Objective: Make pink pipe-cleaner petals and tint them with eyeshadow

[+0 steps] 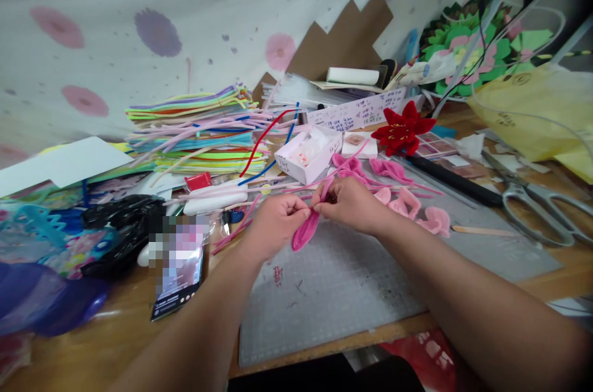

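Both my hands meet over a grey cutting mat (333,293). My left hand (274,225) pinches a pink pipe-cleaner petal (304,231) that hangs down as a looped oval. My right hand (348,204) is closed on the top of the same petal, where its pink stem runs up and away. Several finished pink petals (407,197) lie on the mat just right of my hands.
A stack of coloured pipe cleaners (199,133) lies at the back left, a small white box (308,157) behind my hands, a red flower (402,128) further right. Large scissors (532,197) rest at the right. A phone (178,268) and black bag (120,225) sit left.
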The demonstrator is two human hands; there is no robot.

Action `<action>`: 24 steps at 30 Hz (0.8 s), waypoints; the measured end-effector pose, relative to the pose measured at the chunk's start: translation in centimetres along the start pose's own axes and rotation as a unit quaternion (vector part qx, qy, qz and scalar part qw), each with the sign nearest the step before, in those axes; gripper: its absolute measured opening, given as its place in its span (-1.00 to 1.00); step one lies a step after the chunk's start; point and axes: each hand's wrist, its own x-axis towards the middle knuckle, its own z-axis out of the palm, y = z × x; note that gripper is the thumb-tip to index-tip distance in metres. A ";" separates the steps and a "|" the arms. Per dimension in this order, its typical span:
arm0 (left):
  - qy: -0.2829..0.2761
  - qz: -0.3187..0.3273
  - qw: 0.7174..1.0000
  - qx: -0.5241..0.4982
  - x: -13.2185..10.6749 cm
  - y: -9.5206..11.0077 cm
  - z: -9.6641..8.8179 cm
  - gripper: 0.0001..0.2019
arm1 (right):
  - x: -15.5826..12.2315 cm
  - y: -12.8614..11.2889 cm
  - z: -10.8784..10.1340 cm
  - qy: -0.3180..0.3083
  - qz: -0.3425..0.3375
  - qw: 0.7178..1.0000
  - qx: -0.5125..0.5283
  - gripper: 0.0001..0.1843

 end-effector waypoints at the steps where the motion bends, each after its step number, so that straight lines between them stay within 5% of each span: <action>1: -0.027 -0.009 0.999 -0.019 0.0 -0.1 -0.1 -0.84 | 0.0 0.0 -0.1 -0.001 -0.001 1.000 -0.002 -0.88; 6: -0.155 -0.049 0.985 -0.065 0.0 -0.3 -0.7 -0.84 | 0.0 0.3 -0.3 0.010 0.000 1.000 -0.014 -0.89; 11: -0.124 -0.062 0.988 -0.063 0.1 -0.6 -0.8 -0.83 | 0.1 0.2 -0.2 0.011 0.000 1.000 -0.027 -0.88; 16: -0.166 -0.056 0.981 -0.088 0.4 -1.1 -0.7 -0.82 | 0.0 0.0 -0.2 0.015 0.006 0.999 -0.029 -0.87; 24: -0.155 -0.036 0.985 -0.073 0.3 -1.0 -0.6 -0.83 | 0.0 0.0 -0.1 0.008 0.002 0.999 -0.033 -0.87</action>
